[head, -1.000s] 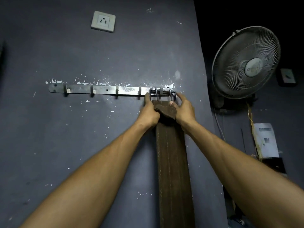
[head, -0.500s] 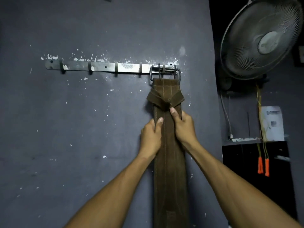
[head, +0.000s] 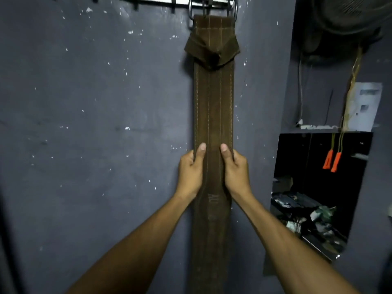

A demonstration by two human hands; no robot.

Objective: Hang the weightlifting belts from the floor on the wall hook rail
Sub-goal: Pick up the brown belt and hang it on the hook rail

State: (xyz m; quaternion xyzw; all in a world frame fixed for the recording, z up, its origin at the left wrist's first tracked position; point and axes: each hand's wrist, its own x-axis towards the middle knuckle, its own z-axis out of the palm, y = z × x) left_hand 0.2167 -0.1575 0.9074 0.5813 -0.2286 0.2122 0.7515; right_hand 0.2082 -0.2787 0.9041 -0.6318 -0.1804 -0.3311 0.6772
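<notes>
A long brown weightlifting belt [head: 213, 102] hangs straight down the dark grey wall. Its metal buckle [head: 212, 5] is caught on the steel hook rail [head: 161, 0] at the top edge of the view. My left hand [head: 191, 172] grips the belt's left edge and my right hand [head: 235, 170] grips its right edge, about halfway down, thumbs pressed on the front face. The belt's lower end runs out of the bottom of the frame between my forearms. No other belt is in view.
To the right, a wall corner leads to a dark recessed shelf [head: 314, 209] holding clutter. Two orange handles [head: 332, 160] dangle on cords above it. A fan [head: 347, 20] sits at the upper right, with a white box [head: 362, 105] below it.
My hands have slid down the belt from just under the buckle to its middle. The view has tilted down, so the rail now sits at the top edge.
</notes>
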